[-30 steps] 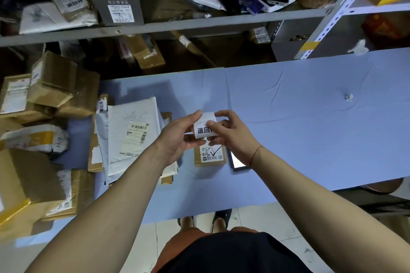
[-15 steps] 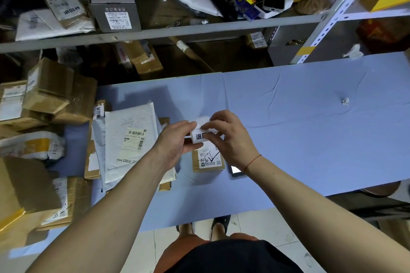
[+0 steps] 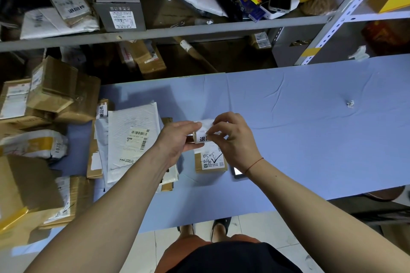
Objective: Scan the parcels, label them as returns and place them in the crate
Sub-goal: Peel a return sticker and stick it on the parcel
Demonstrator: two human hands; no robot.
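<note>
My right fingers (image 3: 218, 125) pinch the leading edge of the white printed return sticker (image 3: 203, 137), now peeled further off the small white label roll that my left hand (image 3: 177, 142) grips. The sticker is nearly free, I judge. Its target, the small brown cardboard parcel (image 3: 210, 162), lies at six o'clock on the blue-covered worktop (image 3: 310, 139); no crate shows.
</note>
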